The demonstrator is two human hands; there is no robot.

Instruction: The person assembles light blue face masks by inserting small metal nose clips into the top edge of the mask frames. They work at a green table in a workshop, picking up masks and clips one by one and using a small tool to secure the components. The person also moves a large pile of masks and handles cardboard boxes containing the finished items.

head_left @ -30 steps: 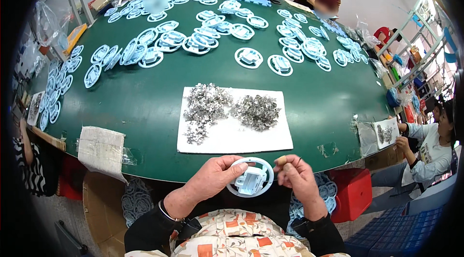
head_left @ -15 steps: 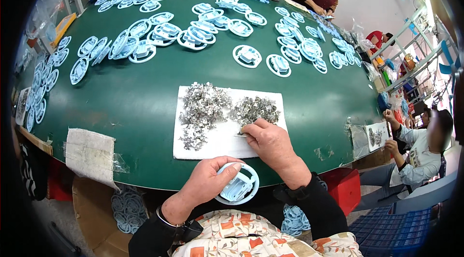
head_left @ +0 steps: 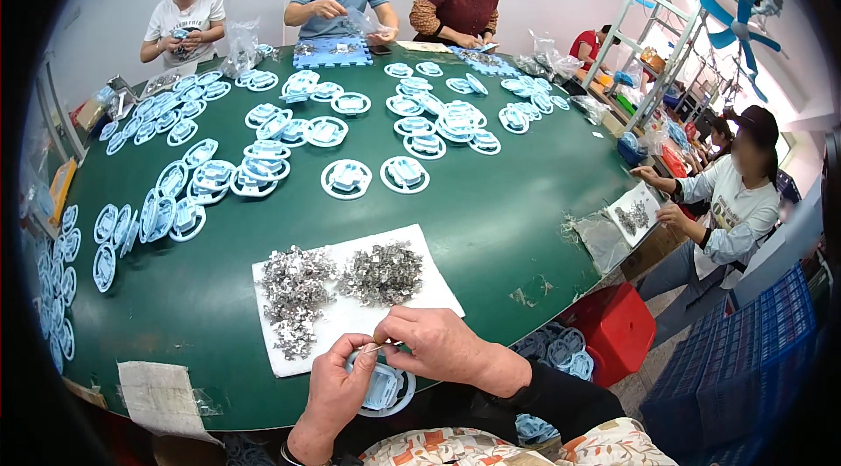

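Observation:
My left hand (head_left: pixel 331 387) grips a light-blue round plastic part (head_left: pixel 383 389), ring-shaped with a boxy centre, at the table's near edge. Over its upper rim my right hand (head_left: pixel 442 348) pinches a thin, small metal piece (head_left: pixel 386 344), and the left thumb and forefinger meet it there. Fingers hide whether the piece touches the plastic. Just beyond the hands lies a white board (head_left: pixel 441 284) bearing two heaps of small silvery metal pieces, a left heap (head_left: pixel 293 291) and a right heap (head_left: pixel 382 273).
Many similar blue parts (head_left: pixel 346 178) are spread over the green table (head_left: pixel 491 229). A cloth-like pad (head_left: pixel 166 391) hangs over its near left edge. A red stool (head_left: pixel 613 326) stands at right. Several co-workers sit around, one at right beside a small white board (head_left: pixel 635 212).
My right hand has left the right heap and come to the blue part, meeting my left hand. The view has tilted up and turned right, showing more of the co-workers.

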